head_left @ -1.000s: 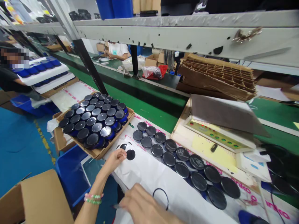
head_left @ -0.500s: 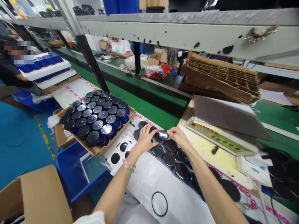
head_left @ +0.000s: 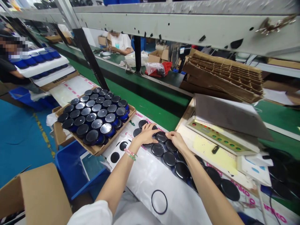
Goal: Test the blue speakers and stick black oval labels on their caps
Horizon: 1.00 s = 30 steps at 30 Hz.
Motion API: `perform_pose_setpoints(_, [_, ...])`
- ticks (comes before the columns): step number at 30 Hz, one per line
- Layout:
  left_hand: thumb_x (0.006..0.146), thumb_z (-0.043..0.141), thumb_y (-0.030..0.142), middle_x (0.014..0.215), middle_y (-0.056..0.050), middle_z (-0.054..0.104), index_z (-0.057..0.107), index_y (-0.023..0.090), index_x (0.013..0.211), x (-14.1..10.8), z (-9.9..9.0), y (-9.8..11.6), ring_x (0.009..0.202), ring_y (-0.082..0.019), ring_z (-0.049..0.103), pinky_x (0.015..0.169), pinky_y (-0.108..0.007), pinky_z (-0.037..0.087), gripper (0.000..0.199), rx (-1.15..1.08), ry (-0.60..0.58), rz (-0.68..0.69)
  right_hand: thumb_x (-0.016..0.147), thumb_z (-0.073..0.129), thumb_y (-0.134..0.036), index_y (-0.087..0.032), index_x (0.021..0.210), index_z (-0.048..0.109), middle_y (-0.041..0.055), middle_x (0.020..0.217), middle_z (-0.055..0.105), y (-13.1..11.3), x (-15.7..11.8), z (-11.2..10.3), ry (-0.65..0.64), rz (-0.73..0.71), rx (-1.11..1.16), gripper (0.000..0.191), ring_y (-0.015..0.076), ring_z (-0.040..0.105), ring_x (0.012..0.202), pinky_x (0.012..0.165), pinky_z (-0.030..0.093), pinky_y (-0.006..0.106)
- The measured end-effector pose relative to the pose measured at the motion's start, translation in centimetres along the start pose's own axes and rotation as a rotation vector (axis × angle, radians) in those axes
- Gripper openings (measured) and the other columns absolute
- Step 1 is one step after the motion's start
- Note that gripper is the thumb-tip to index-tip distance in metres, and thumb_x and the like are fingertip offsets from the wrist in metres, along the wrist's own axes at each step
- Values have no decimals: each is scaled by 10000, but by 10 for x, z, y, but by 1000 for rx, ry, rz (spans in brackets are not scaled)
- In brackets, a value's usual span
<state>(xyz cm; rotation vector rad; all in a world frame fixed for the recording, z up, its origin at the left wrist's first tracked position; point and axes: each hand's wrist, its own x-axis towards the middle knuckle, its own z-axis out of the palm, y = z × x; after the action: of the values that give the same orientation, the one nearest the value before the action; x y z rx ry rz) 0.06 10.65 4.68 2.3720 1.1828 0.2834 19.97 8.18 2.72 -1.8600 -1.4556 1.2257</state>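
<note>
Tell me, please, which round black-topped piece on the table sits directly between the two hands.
The far row's third black top from the left; it alone lies between the left hand and right hand.

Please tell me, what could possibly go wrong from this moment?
The left hand and right hand are among closely spaced black discs; a finger might knock one out of line. The black ring lies on the white sheet and could slide if that is pulled. The left forearm, beside the sheet of black circles, may drag it.
</note>
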Motion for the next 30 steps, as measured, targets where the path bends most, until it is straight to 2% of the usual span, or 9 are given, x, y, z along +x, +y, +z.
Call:
perform_pose_setpoints(14, [639, 786, 380, 1391, -109, 376, 554, 282, 1221, -2, 2, 2, 1321, -320, 301, 1095, -540, 161, 634, 49, 36, 1, 902, 546, -339, -146, 1085, 573, 55, 1057, 603, -5, -4, 6, 117, -84, -160, 267, 175, 604, 893, 775, 515, 375])
perform_pose_setpoints(30, [607, 810, 380, 1376, -91, 392, 564, 307, 1213, -1, 1, 4, 1298, -318, 330, 1097, -529, 172, 659, 45, 47, -17, 905, 539, -342, -149, 1035, 582, 45, 1005, 606, -1, -11, 18, 322, -288, -300, 237, 157, 598, 846, 753, 509, 355])
